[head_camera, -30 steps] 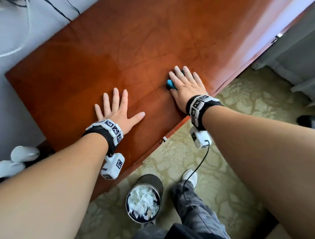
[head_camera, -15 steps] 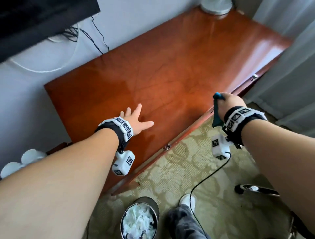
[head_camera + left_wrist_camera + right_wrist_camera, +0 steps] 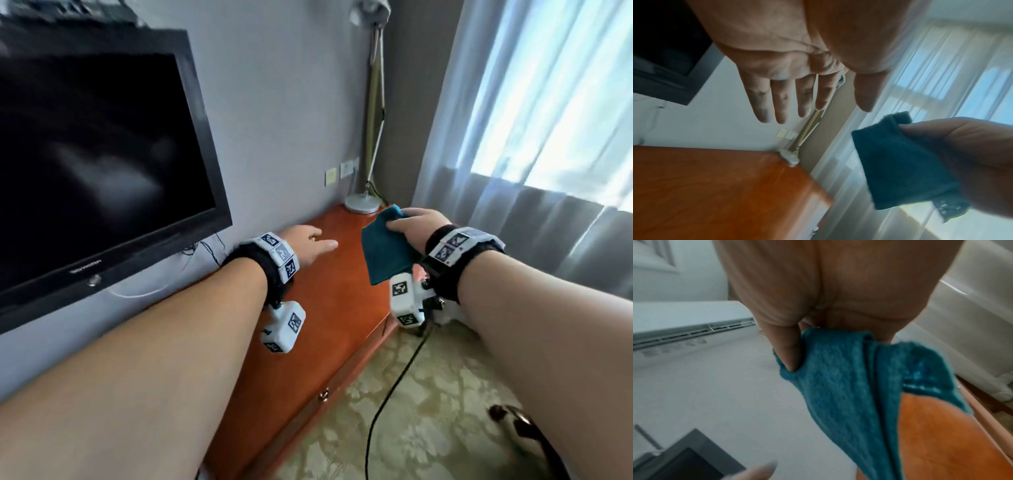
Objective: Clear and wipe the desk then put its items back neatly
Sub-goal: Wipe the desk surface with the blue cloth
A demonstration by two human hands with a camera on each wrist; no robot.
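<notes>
Head view shows the teal cloth (image 3: 383,251) lifted clear of the desk (image 3: 329,308), hanging in the air above its far right part. It is folded over, and its lower corner droops toward the white wrist camera box below the right wrist. The right hand (image 3: 416,228) grips the cloth at its top edge: in the right wrist view the thumb (image 3: 786,352) presses into the fabric from one side while the other fingers are hidden behind the folds, and the cloth (image 3: 855,386) trails down over the orange-brown wood. In the left wrist view the same cloth (image 3: 900,164) hangs from that hand's pinch, to the right of the desk's far corner.

The left hand (image 3: 308,245) hovers over the desk nearer the wall, holding nothing, its fingers (image 3: 781,100) straight and slightly spread, the thumb pointing toward the cloth. The two hands are near each other but apart.

The desk top is polished reddish wood with a small metal drawer knob (image 3: 322,396) on its front. At its far end stands a lamp (image 3: 371,137) with a round pale base. A dark television (image 3: 96,147) is mounted on the grey wall to the left, sheer curtains (image 3: 534,137) cover the window on the right, and a patterned carpet (image 3: 428,411) with a black cable (image 3: 387,394) lies below.
</notes>
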